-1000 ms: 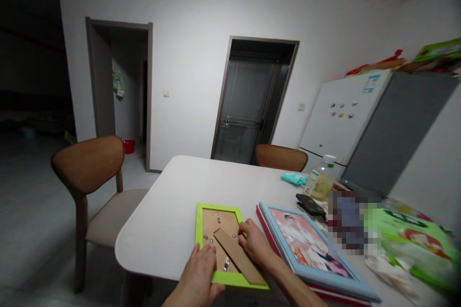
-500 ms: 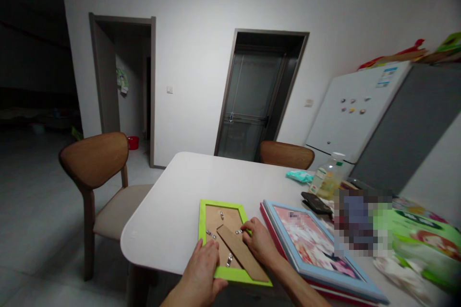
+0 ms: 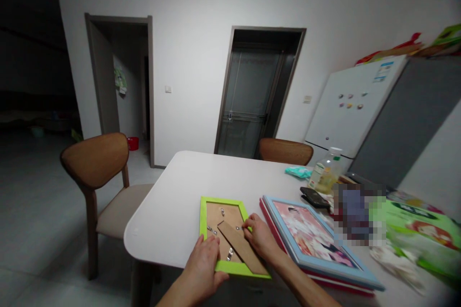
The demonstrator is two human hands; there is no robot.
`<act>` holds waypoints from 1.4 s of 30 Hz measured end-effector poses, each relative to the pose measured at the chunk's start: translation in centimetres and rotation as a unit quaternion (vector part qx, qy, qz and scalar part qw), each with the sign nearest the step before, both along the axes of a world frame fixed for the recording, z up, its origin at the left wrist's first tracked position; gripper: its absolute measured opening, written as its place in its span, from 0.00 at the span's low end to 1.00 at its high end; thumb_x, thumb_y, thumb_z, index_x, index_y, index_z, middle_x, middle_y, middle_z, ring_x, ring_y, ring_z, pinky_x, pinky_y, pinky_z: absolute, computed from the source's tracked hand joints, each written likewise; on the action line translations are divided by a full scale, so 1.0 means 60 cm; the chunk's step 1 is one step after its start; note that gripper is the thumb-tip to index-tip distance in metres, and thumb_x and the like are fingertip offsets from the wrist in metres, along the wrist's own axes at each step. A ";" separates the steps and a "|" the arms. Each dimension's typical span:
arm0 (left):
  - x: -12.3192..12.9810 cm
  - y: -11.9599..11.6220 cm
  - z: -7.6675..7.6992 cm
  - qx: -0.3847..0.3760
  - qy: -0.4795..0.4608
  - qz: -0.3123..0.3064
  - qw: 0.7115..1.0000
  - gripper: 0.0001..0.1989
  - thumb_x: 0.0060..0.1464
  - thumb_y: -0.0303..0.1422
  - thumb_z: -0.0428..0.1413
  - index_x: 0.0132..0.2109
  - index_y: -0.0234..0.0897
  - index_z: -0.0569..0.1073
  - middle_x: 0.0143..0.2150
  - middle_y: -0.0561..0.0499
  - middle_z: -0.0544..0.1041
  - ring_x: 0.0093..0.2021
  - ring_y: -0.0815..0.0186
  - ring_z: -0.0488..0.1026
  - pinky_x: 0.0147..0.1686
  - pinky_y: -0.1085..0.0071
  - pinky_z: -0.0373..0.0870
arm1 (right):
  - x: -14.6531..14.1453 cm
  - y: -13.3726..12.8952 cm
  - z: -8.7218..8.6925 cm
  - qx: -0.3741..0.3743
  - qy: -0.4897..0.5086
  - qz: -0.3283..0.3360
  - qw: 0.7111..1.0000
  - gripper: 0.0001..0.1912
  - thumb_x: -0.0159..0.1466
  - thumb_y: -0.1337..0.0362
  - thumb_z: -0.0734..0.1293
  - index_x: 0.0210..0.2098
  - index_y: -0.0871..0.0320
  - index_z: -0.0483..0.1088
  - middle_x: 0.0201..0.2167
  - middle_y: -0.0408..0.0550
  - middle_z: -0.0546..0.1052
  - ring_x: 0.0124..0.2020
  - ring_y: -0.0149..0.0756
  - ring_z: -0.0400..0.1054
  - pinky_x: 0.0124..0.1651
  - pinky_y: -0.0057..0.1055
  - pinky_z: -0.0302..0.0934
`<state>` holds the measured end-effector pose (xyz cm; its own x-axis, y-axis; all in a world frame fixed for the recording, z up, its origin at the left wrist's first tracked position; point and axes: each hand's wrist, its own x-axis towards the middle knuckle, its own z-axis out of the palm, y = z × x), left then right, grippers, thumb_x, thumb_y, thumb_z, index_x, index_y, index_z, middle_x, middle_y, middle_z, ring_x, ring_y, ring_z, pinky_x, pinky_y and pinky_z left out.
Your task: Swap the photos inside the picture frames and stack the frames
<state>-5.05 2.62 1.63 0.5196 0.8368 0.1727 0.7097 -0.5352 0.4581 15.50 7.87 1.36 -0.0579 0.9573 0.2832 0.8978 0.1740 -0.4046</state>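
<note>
A lime-green picture frame (image 3: 203,216) lies back side up at the near edge of the table, its brown backing board (image 3: 215,210) facing me. A slanted brown stand leg (image 3: 240,248) crosses the board, and small metal clips (image 3: 229,254) sit around it. My left hand (image 3: 203,261) grips the frame's lower left side, fingers on top and thumb at the near edge. With bent fingers pressed together, my right hand (image 3: 260,236) works at the clip on the right side. Its fingertips partly hide that clip.
Right of the frame lies a stack with a light-blue picture frame (image 3: 288,244) on top. Beyond it are a black phone-like object (image 3: 314,197), a bottle (image 3: 326,170), a teal packet (image 3: 298,172) and a green package (image 3: 421,225). Wooden chairs (image 3: 95,160) stand around the white table (image 3: 216,172).
The right-side clip shows less of its length beside my right fingertips, which have shifted slightly. My left hand keeps its hold on the green frame. The view has moved a little.
</note>
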 end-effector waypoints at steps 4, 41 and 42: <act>0.000 0.000 -0.001 -0.013 0.014 0.000 1.000 0.33 0.39 0.33 0.58 0.53 0.29 0.58 0.55 0.39 0.61 0.56 0.58 0.54 0.57 0.58 0.44 | -0.003 0.009 0.005 0.027 -0.037 0.020 0.999 0.11 0.52 0.70 0.58 0.28 0.60 0.72 0.30 0.50 0.69 0.34 0.33 0.63 0.40 0.27 0.54; -0.005 0.004 0.000 -0.017 -0.029 -0.031 0.999 0.32 0.38 0.27 0.59 0.52 0.28 0.57 0.53 0.35 0.63 0.55 0.54 0.56 0.54 0.50 0.46 | -0.094 0.091 0.008 -0.043 0.047 0.062 0.996 0.12 0.54 0.62 0.59 0.24 0.59 0.72 0.23 0.44 0.74 0.26 0.29 0.64 0.30 0.23 0.52; -0.005 0.005 -0.004 -0.010 -0.033 -0.033 0.999 0.31 0.38 0.26 0.59 0.51 0.29 0.58 0.53 0.36 0.63 0.55 0.54 0.56 0.54 0.49 0.46 | -0.100 0.077 0.008 -0.040 0.042 0.094 0.994 0.12 0.53 0.62 0.60 0.23 0.58 0.73 0.24 0.44 0.74 0.28 0.29 0.64 0.32 0.23 0.52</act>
